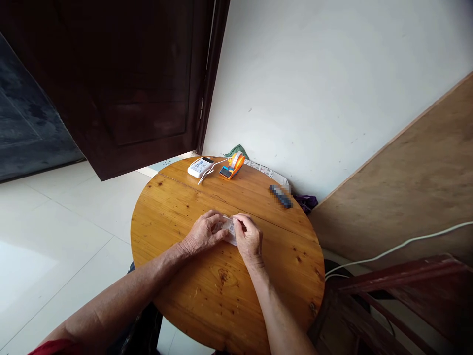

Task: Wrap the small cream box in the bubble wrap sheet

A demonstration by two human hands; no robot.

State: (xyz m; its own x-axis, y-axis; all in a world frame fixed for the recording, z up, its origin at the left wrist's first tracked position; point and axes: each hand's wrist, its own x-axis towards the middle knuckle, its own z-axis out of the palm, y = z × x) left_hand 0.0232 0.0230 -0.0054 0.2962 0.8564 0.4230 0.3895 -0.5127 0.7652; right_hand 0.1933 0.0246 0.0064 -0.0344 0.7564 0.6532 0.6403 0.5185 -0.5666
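Between my hands, at the middle of the round wooden table, lies a small clear plastic packet [230,231] with pale printing on it. My left hand [205,231] rests on its left side, thumb and fingers gripping it against the tabletop. At the packet's upper right edge, the fingers of my right hand [250,239] are bent into a pinch on the plastic. Both hands partly cover the packet, so its contents cannot be made out.
Toward the back of the table [177,207] sit a white box [200,167] with a white cable and an orange-and-blue object [232,166]. A dark, blurred-out object [281,196] lies at the right. A dark door [148,88] stands behind, left of the white wall.
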